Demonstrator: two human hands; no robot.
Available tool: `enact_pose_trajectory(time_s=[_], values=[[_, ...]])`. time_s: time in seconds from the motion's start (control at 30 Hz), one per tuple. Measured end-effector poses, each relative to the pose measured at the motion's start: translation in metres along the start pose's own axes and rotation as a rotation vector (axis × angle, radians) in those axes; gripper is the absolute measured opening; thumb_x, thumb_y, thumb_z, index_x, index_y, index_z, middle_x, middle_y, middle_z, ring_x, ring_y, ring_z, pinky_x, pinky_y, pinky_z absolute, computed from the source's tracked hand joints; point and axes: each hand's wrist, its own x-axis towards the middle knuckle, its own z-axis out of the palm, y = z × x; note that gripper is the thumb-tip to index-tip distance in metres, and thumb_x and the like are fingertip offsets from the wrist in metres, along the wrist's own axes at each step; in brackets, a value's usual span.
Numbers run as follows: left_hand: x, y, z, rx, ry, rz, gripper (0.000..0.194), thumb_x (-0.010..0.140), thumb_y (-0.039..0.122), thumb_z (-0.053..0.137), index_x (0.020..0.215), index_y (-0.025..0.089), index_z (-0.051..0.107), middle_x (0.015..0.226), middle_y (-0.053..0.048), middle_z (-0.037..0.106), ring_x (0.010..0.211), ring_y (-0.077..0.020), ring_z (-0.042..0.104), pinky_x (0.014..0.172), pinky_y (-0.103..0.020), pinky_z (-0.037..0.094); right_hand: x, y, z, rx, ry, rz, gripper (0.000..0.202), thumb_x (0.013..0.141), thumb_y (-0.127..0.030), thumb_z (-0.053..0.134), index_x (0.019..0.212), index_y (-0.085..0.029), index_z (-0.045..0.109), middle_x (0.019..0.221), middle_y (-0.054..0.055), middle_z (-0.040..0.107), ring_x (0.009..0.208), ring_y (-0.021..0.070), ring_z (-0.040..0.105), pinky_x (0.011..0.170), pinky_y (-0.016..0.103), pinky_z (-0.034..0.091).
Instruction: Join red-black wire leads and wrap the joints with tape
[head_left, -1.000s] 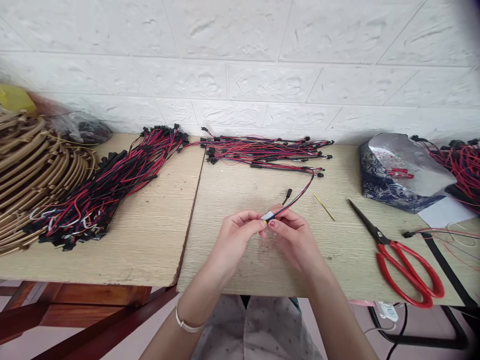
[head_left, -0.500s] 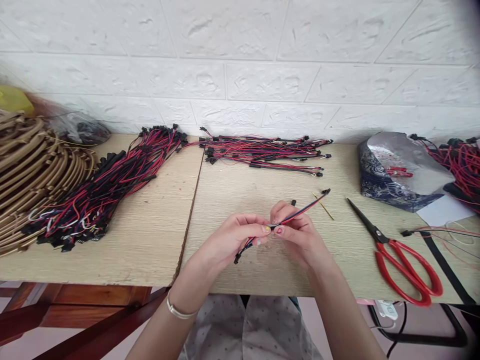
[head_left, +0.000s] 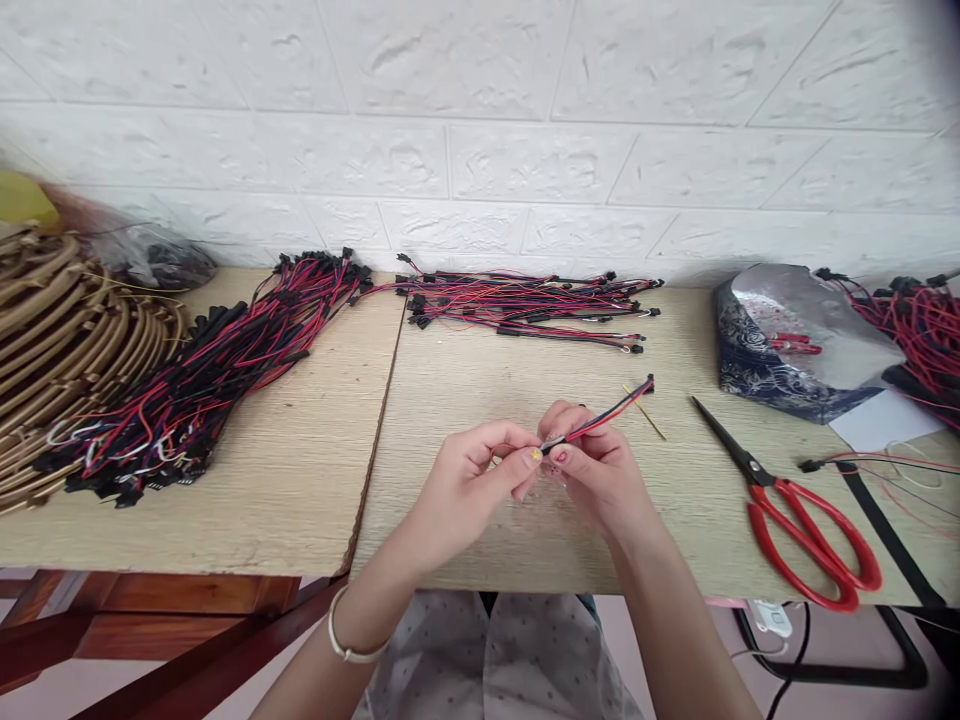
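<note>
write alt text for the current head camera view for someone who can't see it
A person's left hand and right hand pinch a cable of red and dark wires over a wood-grain table. Red-handled scissors lie to the right, in front of an open patterned bag, and more cables lie near the white wall.

No text, label, brand, number or sign can be read on anything in view.
</note>
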Motion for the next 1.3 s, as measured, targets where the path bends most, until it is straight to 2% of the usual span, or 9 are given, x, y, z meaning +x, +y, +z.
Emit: enact_pose_trajectory(time_s=[0.13, 0.33, 0.57, 0.8, 0.87, 1.03, 1.1, 1.2, 1.3], values=[[0.003, -0.001, -0.005, -0.115, -0.037, -0.096, 0.021, 0.079, 0.034, 0.06, 0.067, 0.016, 0.06, 0.049, 0.004, 0.043, 0.048, -0.0082, 0.035, 0.05, -0.023, 0.029, 0.003, -0.004, -0.003, -0.1, -0.047, 0.009, 0.009, 0.068, -0.028, 0.077, 0.07, -0.025, 0.07, 0.07, 0.0, 0.055, 0.061, 0.0135, 0.047, 0.054, 0.027, 0.036], [0.005, -0.002, -0.01, -0.228, -0.107, -0.198, 0.022, 0.075, 0.037, 0.064, 0.065, 0.017, 0.061, 0.047, 0.005, 0.042, 0.047, -0.0082, 0.034, 0.049, -0.023, 0.029, 0.006, -0.007, 0.0, -0.139, -0.074, -0.046, 0.008, 0.069, -0.028, 0.077, 0.071, -0.026, 0.069, 0.07, 0.0, 0.054, 0.062, 0.0141, 0.047, 0.055, 0.028, 0.037], [-0.002, 0.002, -0.006, -0.17, -0.043, -0.043, 0.012, 0.083, 0.028, 0.058, 0.088, 0.017, 0.062, 0.049, 0.007, 0.049, 0.047, -0.0074, 0.041, 0.051, -0.021, 0.034, 0.004, -0.007, 0.01, -0.119, -0.001, -0.151, 0.007, 0.074, -0.021, 0.073, 0.074, -0.027, 0.069, 0.07, -0.001, 0.052, 0.065, 0.014, 0.046, 0.057, 0.028, 0.036], [-0.009, 0.01, -0.003, 0.215, 0.059, 0.151, 0.014, 0.089, 0.021, 0.051, 0.085, 0.019, 0.064, 0.056, 0.003, 0.056, 0.054, -0.0086, 0.05, 0.05, -0.02, 0.034, -0.001, -0.009, 0.019, -0.128, 0.135, -0.195, 0.008, 0.075, -0.019, 0.072, 0.075, -0.027, 0.07, 0.07, -0.001, 0.053, 0.064, 0.013, 0.046, 0.057, 0.028, 0.036], [-0.007, 0.009, -0.005, 0.139, 0.019, 0.12, 0.014, 0.09, 0.024, 0.051, 0.086, 0.019, 0.063, 0.053, 0.004, 0.054, 0.05, -0.0087, 0.051, 0.049, -0.021, 0.035, -0.001, -0.009, 0.017, -0.13, 0.126, -0.181, 0.008, 0.075, -0.019, 0.073, 0.075, -0.027, 0.071, 0.07, -0.001, 0.055, 0.064, 0.0126, 0.047, 0.057, 0.028, 0.036], [0.003, -0.005, -0.012, -0.383, -0.21, -0.085, 0.014, 0.087, 0.031, 0.056, 0.082, 0.018, 0.057, 0.044, 0.011, 0.04, 0.032, -0.0046, 0.038, 0.043, -0.02, 0.032, 0.001, -0.014, 0.011, -0.228, 0.009, -0.187, 0.011, 0.072, -0.017, 0.074, 0.077, -0.026, 0.073, 0.069, -0.001, 0.06, 0.063, 0.0129, 0.051, 0.054, 0.026, 0.037], [0.005, -0.008, -0.014, -0.45, -0.258, -0.142, 0.016, 0.087, 0.031, 0.056, 0.079, 0.017, 0.056, 0.043, 0.012, 0.037, 0.031, -0.003, 0.036, 0.045, -0.02, 0.032, 0.002, -0.016, 0.01, -0.249, -0.013, -0.207, 0.009, 0.072, -0.016, 0.074, 0.074, -0.025, 0.072, 0.067, -0.002, 0.058, 0.062, 0.0118, 0.051, 0.054, 0.025, 0.038], [0.005, -0.005, -0.012, -0.339, -0.237, -0.135, 0.017, 0.087, 0.033, 0.055, 0.08, 0.017, 0.056, 0.044, 0.01, 0.043, 0.034, -0.0055, 0.041, 0.044, -0.02, 0.033, 0.003, -0.016, 0.01, -0.241, 0.009, -0.198, 0.008, 0.073, -0.017, 0.073, 0.071, -0.023, 0.068, 0.065, -0.003, 0.055, 0.057, 0.0093, 0.046, 0.049, 0.023, 0.035], [0.002, 0.004, -0.008, -0.05, -0.103, -0.016, 0.013, 0.087, 0.028, 0.054, 0.084, 0.017, 0.06, 0.058, 0.003, 0.059, 0.05, -0.01, 0.054, 0.05, -0.021, 0.039, 0.003, -0.014, 0.011, -0.199, 0.039, -0.164, 0.008, 0.075, -0.019, 0.072, 0.072, -0.022, 0.066, 0.064, -0.004, 0.051, 0.052, 0.0078, 0.042, 0.045, 0.021, 0.032]])
